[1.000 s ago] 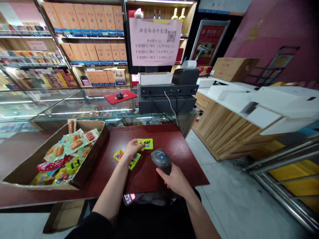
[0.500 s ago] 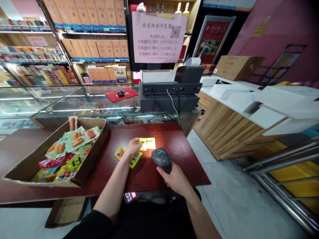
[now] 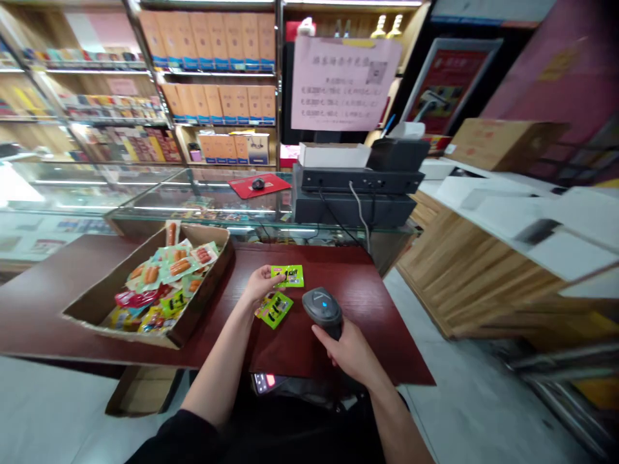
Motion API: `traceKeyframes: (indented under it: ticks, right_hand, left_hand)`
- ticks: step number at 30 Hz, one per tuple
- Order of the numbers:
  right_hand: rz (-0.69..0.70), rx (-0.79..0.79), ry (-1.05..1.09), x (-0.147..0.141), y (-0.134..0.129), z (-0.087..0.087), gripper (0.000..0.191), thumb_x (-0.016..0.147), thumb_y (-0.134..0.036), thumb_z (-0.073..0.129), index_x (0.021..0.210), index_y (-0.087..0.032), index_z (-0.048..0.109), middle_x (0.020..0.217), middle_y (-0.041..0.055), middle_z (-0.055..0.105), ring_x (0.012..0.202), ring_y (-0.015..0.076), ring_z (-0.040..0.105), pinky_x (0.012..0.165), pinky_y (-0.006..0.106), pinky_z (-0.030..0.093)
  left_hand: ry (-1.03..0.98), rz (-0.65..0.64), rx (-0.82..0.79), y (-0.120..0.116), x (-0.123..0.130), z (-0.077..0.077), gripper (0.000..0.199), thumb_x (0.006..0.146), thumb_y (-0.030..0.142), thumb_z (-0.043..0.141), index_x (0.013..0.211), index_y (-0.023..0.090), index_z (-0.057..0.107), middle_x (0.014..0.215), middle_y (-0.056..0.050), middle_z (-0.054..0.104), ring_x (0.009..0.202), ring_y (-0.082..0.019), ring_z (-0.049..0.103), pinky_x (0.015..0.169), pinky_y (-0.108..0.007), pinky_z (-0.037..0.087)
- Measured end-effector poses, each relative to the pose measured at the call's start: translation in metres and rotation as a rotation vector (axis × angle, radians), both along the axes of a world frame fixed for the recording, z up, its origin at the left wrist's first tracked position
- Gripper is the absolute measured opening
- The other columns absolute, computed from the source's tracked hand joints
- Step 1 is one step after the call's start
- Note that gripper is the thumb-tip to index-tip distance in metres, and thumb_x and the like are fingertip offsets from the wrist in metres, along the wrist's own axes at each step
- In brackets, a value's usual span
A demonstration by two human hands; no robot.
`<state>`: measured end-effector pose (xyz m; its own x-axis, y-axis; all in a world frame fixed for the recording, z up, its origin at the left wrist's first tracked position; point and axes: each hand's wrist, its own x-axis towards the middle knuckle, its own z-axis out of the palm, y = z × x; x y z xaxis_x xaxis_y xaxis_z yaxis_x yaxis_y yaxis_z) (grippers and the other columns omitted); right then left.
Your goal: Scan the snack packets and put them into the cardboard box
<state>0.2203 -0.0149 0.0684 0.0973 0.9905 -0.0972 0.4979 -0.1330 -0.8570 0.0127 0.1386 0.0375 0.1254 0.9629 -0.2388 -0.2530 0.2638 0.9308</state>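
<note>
My left hand (image 3: 260, 285) pinches the left end of a green snack packet (image 3: 293, 276) above the dark red table (image 3: 338, 264). Just below that hand another green packet (image 3: 277, 310) lies on the table, partly over a yellow one that is mostly hidden. My right hand (image 3: 349, 348) is wrapped round the handle of a black barcode scanner (image 3: 322, 307). The scanner's head points toward the held packet, a short way to its right, and a small blue light shows on top. The scanner does not touch the packet.
A cardboard tray (image 3: 203, 303) of wrapped sausages and snacks stands at left. Behind the table are a glass counter (image 3: 203, 216), a red mouse pad (image 3: 246, 187), black till equipment (image 3: 353, 209) with hanging cables, and a pink sign (image 3: 344, 84). A phone (image 3: 265, 383) shows below the table edge.
The view has turned left. The bright light on the held packet is gone, and a blue light now shows on the scanner. Both hands keep their holds.
</note>
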Motion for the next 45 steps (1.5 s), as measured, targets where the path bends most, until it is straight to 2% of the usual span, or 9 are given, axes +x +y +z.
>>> traceKeyframes:
  ticks: [3, 9, 11, 14, 21, 29, 32, 38, 45]
  right_hand:
    - [0.093, -0.039, -0.006, -0.013, 0.016, 0.005, 0.03, 0.087, -0.048, 0.062, 0.095, -0.019, 0.062, 0.051, -0.0029, 0.061, 0.041, 0.0173, 0.06, 0.044, 0.026, 0.045]
    - [0.214, -0.05, -0.019, -0.047, 0.047, 0.013, 0.027, 0.087, -0.047, 0.062, 0.088, -0.021, 0.056, 0.05, -0.0049, 0.058, 0.041, 0.015, 0.058, 0.045, 0.024, 0.045]
    - [0.256, -0.045, -0.026, -0.059, 0.054, 0.012, 0.027, 0.087, -0.048, 0.062, 0.087, -0.021, 0.056, 0.05, -0.005, 0.058, 0.041, 0.0146, 0.058, 0.045, 0.024, 0.045]
    - [0.323, -0.048, -0.016, -0.073, 0.058, 0.013, 0.029, 0.087, -0.048, 0.063, 0.09, -0.021, 0.057, 0.049, -0.0053, 0.057, 0.041, 0.0143, 0.057, 0.044, 0.024, 0.044]
    - [0.34, -0.063, 0.001, -0.08, 0.053, 0.025, 0.029, 0.086, -0.048, 0.065, 0.093, -0.02, 0.059, 0.051, -0.0048, 0.056, 0.042, 0.0147, 0.057, 0.043, 0.024, 0.044]
    - [0.202, -0.022, -0.005, -0.037, 0.032, 0.02, 0.029, 0.088, -0.048, 0.062, 0.094, -0.02, 0.059, 0.052, -0.0037, 0.06, 0.042, 0.0163, 0.059, 0.044, 0.026, 0.046]
    - [0.105, -0.031, -0.012, -0.015, 0.02, 0.016, 0.029, 0.088, -0.048, 0.062, 0.094, -0.02, 0.059, 0.051, -0.0039, 0.06, 0.041, 0.0164, 0.058, 0.043, 0.025, 0.045]
    - [0.01, -0.031, -0.008, 0.01, 0.0, 0.007, 0.031, 0.088, -0.05, 0.062, 0.091, -0.018, 0.061, 0.049, -0.0032, 0.058, 0.042, 0.0179, 0.059, 0.047, 0.027, 0.047]
    - [-0.031, 0.004, 0.03, 0.012, -0.012, -0.004, 0.032, 0.085, -0.047, 0.067, 0.098, -0.018, 0.069, 0.056, 0.001, 0.067, 0.054, 0.023, 0.069, 0.054, 0.03, 0.052]
  left_hand:
    - [-0.005, 0.139, 0.115, 0.003, -0.051, 0.024, 0.046, 0.052, 0.028, 0.097, 0.079, 0.013, 0.062, 0.079, -0.006, 0.075, 0.07, -0.017, 0.072, 0.063, -0.029, 0.062]
    - [0.088, 0.534, 0.359, -0.007, -0.175, 0.096, 0.054, 0.054, 0.037, 0.095, 0.093, 0.012, 0.068, 0.088, -0.008, 0.076, 0.08, -0.019, 0.074, 0.075, -0.033, 0.063]
    - [0.128, 0.603, 0.395, -0.017, -0.2, 0.109, 0.056, 0.055, 0.038, 0.095, 0.096, 0.01, 0.069, 0.088, -0.01, 0.076, 0.082, -0.02, 0.075, 0.079, -0.035, 0.063]
    - [0.154, 0.636, 0.393, -0.031, -0.213, 0.11, 0.057, 0.053, 0.041, 0.096, 0.093, 0.009, 0.07, 0.085, -0.01, 0.076, 0.081, -0.021, 0.075, 0.081, -0.038, 0.064]
    - [0.157, 0.528, 0.351, -0.039, -0.183, 0.091, 0.055, 0.053, 0.045, 0.095, 0.089, 0.011, 0.072, 0.087, -0.009, 0.076, 0.082, -0.021, 0.074, 0.077, -0.037, 0.064]
    - [0.223, 0.196, 0.266, -0.025, -0.08, 0.041, 0.04, 0.061, 0.036, 0.091, 0.087, 0.014, 0.071, 0.085, -0.008, 0.075, 0.076, -0.019, 0.07, 0.069, -0.032, 0.06]
    - [0.465, 0.072, 0.284, -0.023, -0.05, 0.019, 0.034, 0.061, 0.031, 0.09, 0.086, 0.017, 0.072, 0.09, -0.009, 0.076, 0.079, -0.021, 0.071, 0.07, -0.03, 0.057]
    - [0.999, -0.229, 0.332, -0.021, -0.031, -0.003, 0.032, 0.051, 0.024, 0.092, 0.078, 0.023, 0.074, 0.074, -0.005, 0.074, 0.071, -0.023, 0.069, 0.068, -0.028, 0.049]
    - [0.967, -0.373, 0.49, -0.02, -0.004, -0.015, 0.031, 0.063, 0.018, 0.083, 0.092, 0.027, 0.078, 0.088, -0.006, 0.077, 0.085, -0.026, 0.071, 0.081, -0.03, 0.048]
